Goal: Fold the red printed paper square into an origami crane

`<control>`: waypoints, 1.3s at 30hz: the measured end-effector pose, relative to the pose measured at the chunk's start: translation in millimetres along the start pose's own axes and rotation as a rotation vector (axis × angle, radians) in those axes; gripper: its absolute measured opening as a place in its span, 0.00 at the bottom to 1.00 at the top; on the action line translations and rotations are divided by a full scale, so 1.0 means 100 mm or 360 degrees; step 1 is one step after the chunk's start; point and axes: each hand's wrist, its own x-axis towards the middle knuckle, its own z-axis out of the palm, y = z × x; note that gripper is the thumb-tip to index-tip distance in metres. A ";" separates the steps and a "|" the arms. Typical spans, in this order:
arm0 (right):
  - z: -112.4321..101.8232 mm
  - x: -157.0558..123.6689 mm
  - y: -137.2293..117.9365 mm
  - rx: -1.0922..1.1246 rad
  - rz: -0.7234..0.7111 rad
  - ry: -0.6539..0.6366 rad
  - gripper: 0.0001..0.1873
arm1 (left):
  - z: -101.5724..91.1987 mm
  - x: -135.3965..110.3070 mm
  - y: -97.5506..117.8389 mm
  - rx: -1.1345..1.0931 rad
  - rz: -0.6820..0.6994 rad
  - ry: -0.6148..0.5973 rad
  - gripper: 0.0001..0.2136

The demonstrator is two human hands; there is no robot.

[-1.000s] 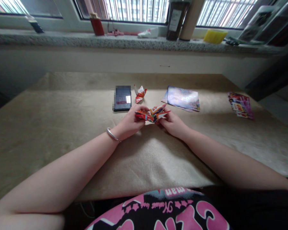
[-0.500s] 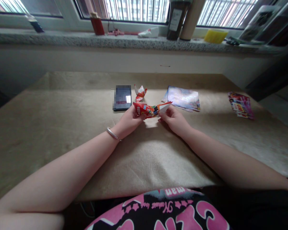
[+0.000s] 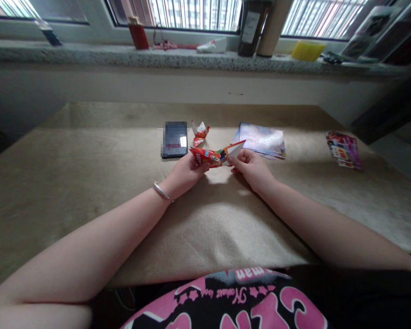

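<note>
Between my hands is a folded piece of red, printed paper [image 3: 216, 156] with pointed ends and a white face at its right side. My left hand [image 3: 189, 170] grips its left part, thumb in front. My right hand [image 3: 251, 168] pinches its right part near the white face, with the other fingers curled behind. Just beyond lies a small folded paper crane [image 3: 201, 133] in red and white. To its left rests a dark tablet or phone [image 3: 174, 140], its screen partly blurred out.
Shiny printed sheets [image 3: 262, 139] lie in a stack right of the crane. Farther right is a fanned pile of colourful printed papers [image 3: 344, 151]. Beyond the table [image 3: 71, 183], the stone windowsill [image 3: 99, 55] carries a red lighter-shaped item [image 3: 138, 34], a dark jar [image 3: 252, 29] and a yellow block [image 3: 307, 50].
The folded paper's right tip has lifted and opened to a wider white face. My right hand has shifted slightly right, its fingers still pinching the paper.
</note>
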 end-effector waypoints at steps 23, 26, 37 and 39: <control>0.06 -0.05 -0.03 -0.0131 -0.0240 -0.0267 0.19 | -0.01 0.00 0.00 0.0039 0.0029 -0.0109 0.17; 0.05 -0.06 -0.04 -0.0194 -0.0301 -0.0329 0.18 | 0.00 -0.02 0.06 0.0039 0.0037 -0.0198 0.14; 0.08 -0.07 0.01 -0.0120 -0.0229 -0.0424 0.18 | 0.02 -0.01 0.07 0.0071 0.0105 -0.0284 0.13; 0.09 -0.07 0.02 -0.0099 -0.0244 -0.0425 0.17 | 0.02 -0.01 0.06 0.0100 0.0122 -0.0287 0.13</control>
